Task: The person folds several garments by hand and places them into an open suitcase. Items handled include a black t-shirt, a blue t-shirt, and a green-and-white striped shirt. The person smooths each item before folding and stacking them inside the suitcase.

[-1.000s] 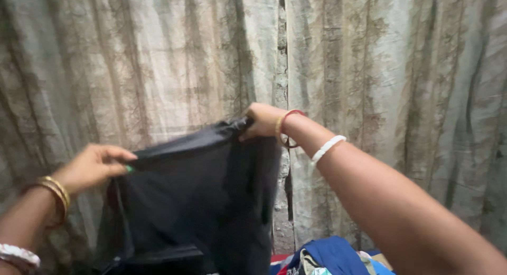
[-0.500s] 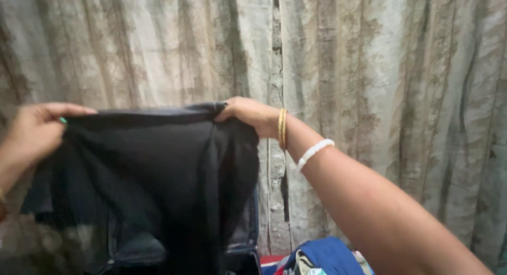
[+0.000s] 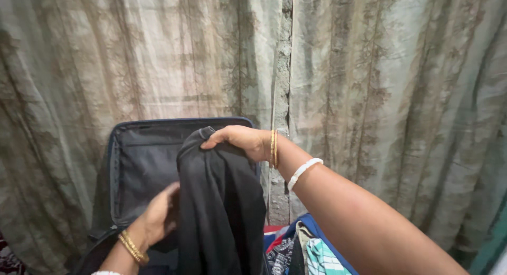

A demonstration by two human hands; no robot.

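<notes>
My right hand [image 3: 237, 140] grips the top of a black garment [image 3: 222, 211], which hangs folded lengthwise in front of me. My left hand [image 3: 158, 214] is lower, at the garment's left edge, fingers partly tucked behind the cloth and touching it. Both wrists wear gold bangles; the right arm also has a white bracelet. Behind the garment stands the raised lid of an open dark suitcase [image 3: 137, 153] with a grey lining.
Pale patterned curtains [image 3: 380, 95] hang across the whole background, with a strip of rough wall [image 3: 282, 69] between them. A pile of blue and striped clothes [image 3: 311, 254] lies at the bottom right, beside the suitcase.
The garment was held spread wide by both hands; now it hangs folded narrow from my right hand. My left hand let go of the top edge and dropped to the side, uncovering the suitcase lid.
</notes>
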